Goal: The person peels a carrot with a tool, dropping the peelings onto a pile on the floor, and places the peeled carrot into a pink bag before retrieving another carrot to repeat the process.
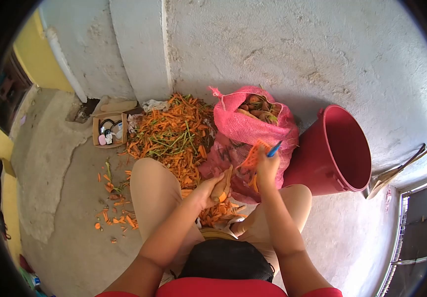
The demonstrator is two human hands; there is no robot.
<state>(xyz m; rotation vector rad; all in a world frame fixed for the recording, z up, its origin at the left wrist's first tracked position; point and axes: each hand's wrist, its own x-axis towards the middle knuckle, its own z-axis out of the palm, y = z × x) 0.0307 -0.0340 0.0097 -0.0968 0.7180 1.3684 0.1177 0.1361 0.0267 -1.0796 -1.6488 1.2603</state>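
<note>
My left hand is wrapped round a brown-skinned carrot, tilted over the gap between my knees. Its near end shows bare orange. To the right and a little higher, my right hand closes on a blue-handled tool; the blue end sticks out above the fist and the working end is not distinct. An orange mesh-like patch shows just left of that fist. Beyond both hands stands a pink mesh sack, its open mouth showing unpeeled carrots.
A big heap of carrot peelings and green stalks lies against the wall, left of the sack. Loose scraps dot the floor by my left knee. A cardboard box of small items sits further left. On the right leans a dark red bucket.
</note>
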